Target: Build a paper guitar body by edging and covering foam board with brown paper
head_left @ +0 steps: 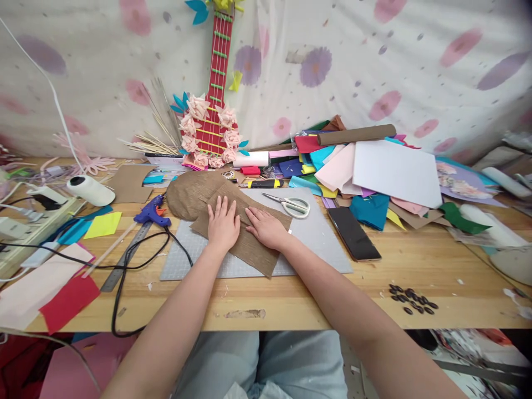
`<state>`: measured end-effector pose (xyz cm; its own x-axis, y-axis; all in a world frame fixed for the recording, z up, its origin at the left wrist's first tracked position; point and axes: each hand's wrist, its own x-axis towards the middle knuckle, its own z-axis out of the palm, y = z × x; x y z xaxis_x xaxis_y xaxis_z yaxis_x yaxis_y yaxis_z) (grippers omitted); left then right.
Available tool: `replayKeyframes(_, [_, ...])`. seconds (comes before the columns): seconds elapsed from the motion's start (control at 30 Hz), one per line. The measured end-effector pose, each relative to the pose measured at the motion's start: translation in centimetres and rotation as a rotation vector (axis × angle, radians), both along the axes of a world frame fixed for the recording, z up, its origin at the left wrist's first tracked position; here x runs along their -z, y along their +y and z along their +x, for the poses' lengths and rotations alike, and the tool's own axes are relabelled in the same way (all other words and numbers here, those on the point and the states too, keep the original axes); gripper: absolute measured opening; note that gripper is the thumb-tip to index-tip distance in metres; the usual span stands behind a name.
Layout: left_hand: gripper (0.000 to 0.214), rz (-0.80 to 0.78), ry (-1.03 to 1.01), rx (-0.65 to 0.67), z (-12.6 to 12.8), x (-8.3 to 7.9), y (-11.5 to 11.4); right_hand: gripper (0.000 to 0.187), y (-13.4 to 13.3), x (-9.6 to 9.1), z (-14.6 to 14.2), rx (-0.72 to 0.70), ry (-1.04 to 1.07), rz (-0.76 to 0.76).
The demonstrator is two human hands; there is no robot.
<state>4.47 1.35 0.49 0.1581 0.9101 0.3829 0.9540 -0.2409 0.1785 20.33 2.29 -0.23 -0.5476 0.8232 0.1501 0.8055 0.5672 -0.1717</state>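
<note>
Two bare hands in head view, left hand (223,224) and right hand (266,227), palms down on brown sheet (254,255) atop grey cutting mat (322,252), fingers (225,206) loosely spread. Scissors (283,200) on mat's far side; glue gun (150,213) left of mat, phone (354,235) just right.

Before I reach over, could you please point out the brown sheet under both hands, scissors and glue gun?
Brown sheet (249,249), head view: bare lower part.
Scissors (285,200), head view: near the pivot.
Glue gun (151,214), head view: blue body.
</note>
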Motion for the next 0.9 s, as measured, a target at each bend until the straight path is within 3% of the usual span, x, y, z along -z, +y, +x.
replayKeyframes(0.2, [0.047, 0.097, 0.007, -0.025, 0.5, -0.6, -0.8, 0.053, 0.2, -0.6, 1.7, -0.078, 0.071, 0.007])
replayKeyframes(0.37, [0.045, 0.13, 0.004, 0.077, 0.7, -1.3, -1.0, 0.058, 0.8, -1.4, 4.1, -0.201, 0.192, -0.012])
replayKeyframes(0.63, [0.05, 0.038, 0.095, 0.046, 0.6, 0.6, -0.1, 0.067, 1.6, -1.1, 4.7, -0.15, 0.221, -0.094])
replayKeyframes(0.9, [0.058, 0.05, 0.052, 0.026, 0.8, 0.2, -0.2, 0.078, 0.9, -1.4, 4.1, -0.071, 0.168, -0.017])
